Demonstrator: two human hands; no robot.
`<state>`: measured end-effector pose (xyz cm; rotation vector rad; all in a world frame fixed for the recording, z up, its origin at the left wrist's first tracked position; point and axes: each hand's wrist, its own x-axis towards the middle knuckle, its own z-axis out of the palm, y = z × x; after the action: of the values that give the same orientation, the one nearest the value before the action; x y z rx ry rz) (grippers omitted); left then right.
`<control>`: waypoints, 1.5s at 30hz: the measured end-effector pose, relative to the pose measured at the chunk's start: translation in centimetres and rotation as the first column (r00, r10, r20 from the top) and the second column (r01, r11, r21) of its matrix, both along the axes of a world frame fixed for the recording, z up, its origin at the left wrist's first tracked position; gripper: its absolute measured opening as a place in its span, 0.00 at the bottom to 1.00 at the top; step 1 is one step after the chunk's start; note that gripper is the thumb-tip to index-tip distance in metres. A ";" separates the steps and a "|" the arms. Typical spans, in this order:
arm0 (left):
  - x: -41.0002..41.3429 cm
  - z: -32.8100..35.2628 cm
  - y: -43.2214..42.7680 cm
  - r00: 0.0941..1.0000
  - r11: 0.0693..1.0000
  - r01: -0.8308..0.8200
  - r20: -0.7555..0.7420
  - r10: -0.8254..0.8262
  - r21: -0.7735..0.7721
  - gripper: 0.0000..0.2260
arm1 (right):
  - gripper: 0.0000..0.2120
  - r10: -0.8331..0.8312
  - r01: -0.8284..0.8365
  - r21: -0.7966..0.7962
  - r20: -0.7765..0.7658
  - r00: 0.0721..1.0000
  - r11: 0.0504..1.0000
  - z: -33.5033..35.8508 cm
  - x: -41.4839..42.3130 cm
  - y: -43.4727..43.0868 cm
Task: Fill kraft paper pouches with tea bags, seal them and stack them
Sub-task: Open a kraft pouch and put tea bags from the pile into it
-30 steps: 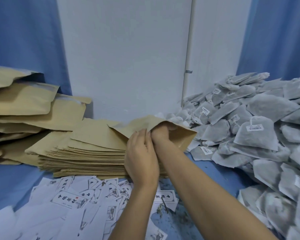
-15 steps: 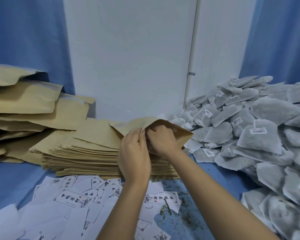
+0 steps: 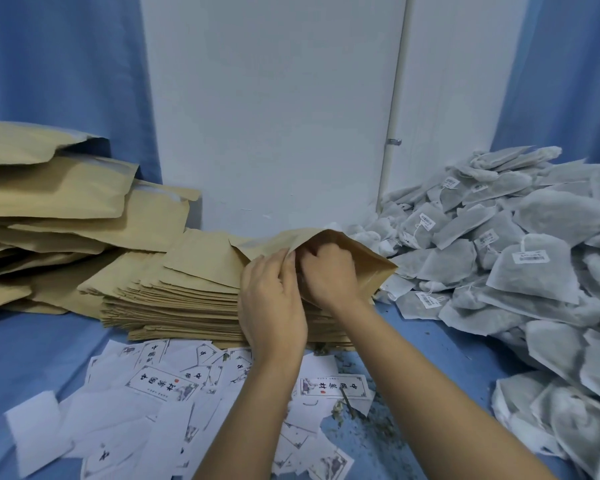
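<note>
On the surface [image 3: 32, 358] before you, the stack of flat pouches [image 3: 174, 299] lies at centre, with the pile of filled pouches [image 3: 49, 202] to its left and the heap of tea bags [image 3: 499, 254] to its right, all backed by the wall panel [image 3: 274, 133]. The printed labels [image 3: 160, 382] lie scattered in front of the stack, nearest you. The top pouch [image 3: 368, 261] sits on the stack's right end, with your left hand [image 3: 272, 306] at its mouth edge and your right hand [image 3: 328, 275] inside the mouth.

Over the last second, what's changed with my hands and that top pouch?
The left hand went from lying flat to pinching the near lip of the top pouch. The right hand worked its fingers into the mouth, spreading it open. The pouch stack, tea bags and labels stayed put.
</note>
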<state>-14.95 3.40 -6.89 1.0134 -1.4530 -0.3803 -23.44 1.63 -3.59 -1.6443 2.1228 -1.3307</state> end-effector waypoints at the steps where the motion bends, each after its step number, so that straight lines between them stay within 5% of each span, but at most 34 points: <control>1: 0.2 0.0 0.0 1.000 1.000 0.012 0.003 -0.012 0.009 0.15 | 0.13 0.036 -0.036 0.035 0.002 0.999 0.999 0.1 0.0 0.0; 5: 0.8 0.2 -0.1 0.997 0.996 0.071 0.034 -0.073 0.045 0.14 | 0.11 0.132 -0.131 0.128 -0.001 0.991 0.983 0.3 -0.2 0.1; 9: 1.9 0.6 -0.1 0.966 0.960 0.259 -0.042 -0.256 0.107 0.11 | 0.12 0.091 -0.075 -0.106 0.151 0.984 0.992 0.1 0.2 1.7; 12: 2.9 0.8 -0.1 0.936 0.932 0.340 -0.145 -0.322 0.123 0.07 | 0.16 0.285 -0.227 -0.173 0.541 0.791 0.958 0.7 0.4 3.6; 14: 3.6 1.1 -0.5 0.922 0.928 0.357 -0.201 -0.331 0.108 0.07 | 0.19 0.436 -0.470 -0.109 0.596 0.674 0.876 0.8 0.0 4.7; 17: 4.5 1.8 -1.0 0.936 0.950 0.301 -0.219 -0.277 0.083 0.09 | 0.20 0.572 -0.735 0.190 0.514 0.639 0.651 0.6 -0.2 6.0; 19: 5.1 2.1 -1.2 0.951 0.969 0.236 -0.225 -0.213 0.077 0.11 | 0.17 0.573 -0.720 0.422 0.437 0.694 0.551 0.0 0.1 6.1; 21: 5.5 2.1 -1.3 0.971 0.982 0.169 -0.185 -0.151 0.084 0.10 | 0.12 0.616 -0.567 0.577 0.136 0.776 0.588 -0.7 0.2 5.5; 24: 5.8 1.9 -1.3 0.985 0.985 0.140 -0.121 -0.127 0.105 0.06 | 0.20 0.631 -0.376 0.663 -0.190 0.752 0.648 -1.7 0.5 4.8; 28: 5.7 1.9 -1.2 0.967 0.977 0.183 -0.197 -0.159 0.112 0.06 | 0.32 0.607 -0.284 0.698 -0.267 0.748 0.657 -3.1 0.6 4.7; 33: 5.6 1.9 -1.3 0.960 0.975 0.189 -0.231 -0.158 0.119 0.06 | 0.35 0.620 -0.331 0.678 -0.234 0.749 0.656 -3.6 0.9 4.8; 45: 5.5 1.9 -1.2 0.958 0.975 0.177 -0.249 -0.139 0.136 0.09 | 0.15 0.561 -0.378 0.496 -0.296 0.773 0.782 -2.7 1.4 5.1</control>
<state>-9.40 2.23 -5.02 0.9422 -1.3039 -0.7193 -22.03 6.73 -6.32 -2.2121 1.7839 -0.3480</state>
